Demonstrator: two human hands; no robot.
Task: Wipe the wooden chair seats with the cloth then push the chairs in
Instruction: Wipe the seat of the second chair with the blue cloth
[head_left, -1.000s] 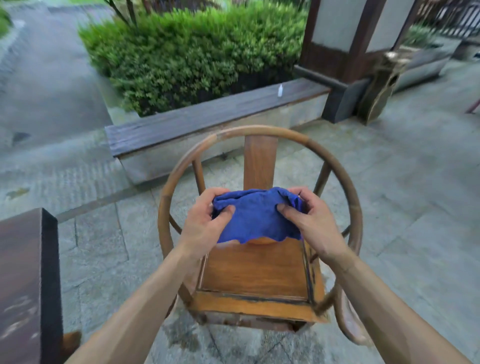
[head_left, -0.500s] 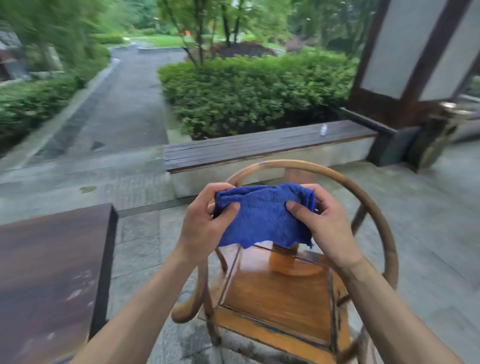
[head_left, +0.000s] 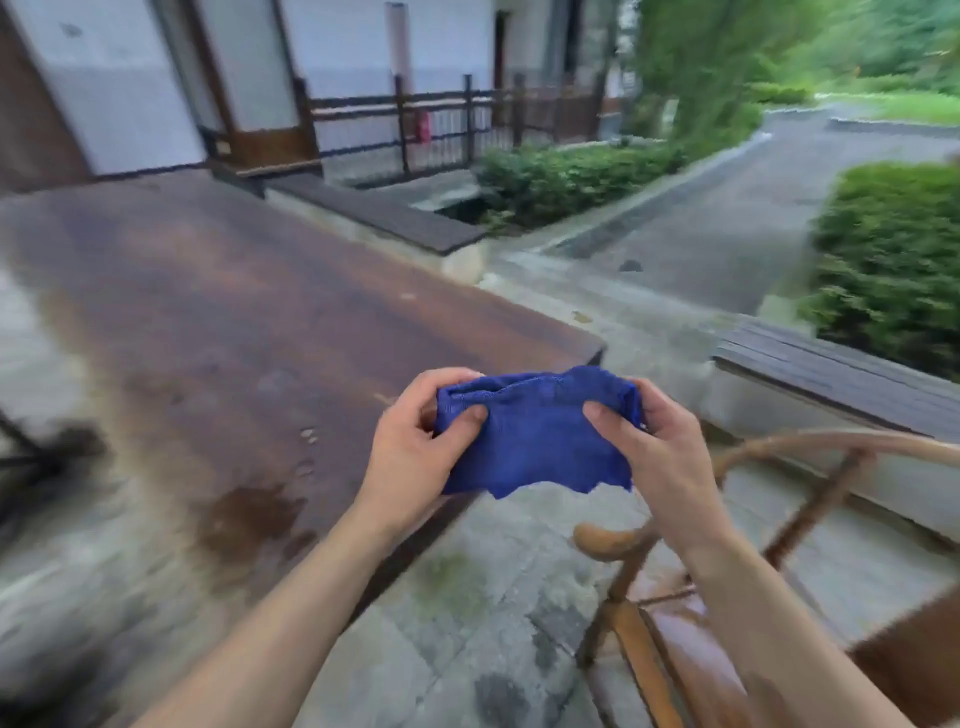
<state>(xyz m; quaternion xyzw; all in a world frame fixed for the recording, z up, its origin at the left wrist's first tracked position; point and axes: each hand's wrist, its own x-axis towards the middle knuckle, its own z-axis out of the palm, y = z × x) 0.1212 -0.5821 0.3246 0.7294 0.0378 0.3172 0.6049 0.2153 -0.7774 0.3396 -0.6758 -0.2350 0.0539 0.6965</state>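
Observation:
A blue cloth (head_left: 535, 436) hangs bunched between both hands in mid-air, over the near corner of a dark wooden table. My left hand (head_left: 415, 452) pinches its left edge and my right hand (head_left: 660, 457) pinches its right edge. The round-backed wooden chair (head_left: 810, 452) sits low at the right, below and beside my right forearm; only its curved rail, an armrest end and a slice of the seat (head_left: 670, 670) show. The rest of the chair is cut off or hidden by my arm.
The long dark table (head_left: 234, 322), with wet patches, fills the left and middle. A low wooden bench (head_left: 841, 374) and hedges (head_left: 893, 260) lie at right. Another bench, a railing and a building wall stand behind. The ground is stone paving (head_left: 478, 613). The view is motion-blurred.
The view has swung left: the chair slid from the centre to the lower right and the table now fills the frame. Both hands still hold the cloth the same way.

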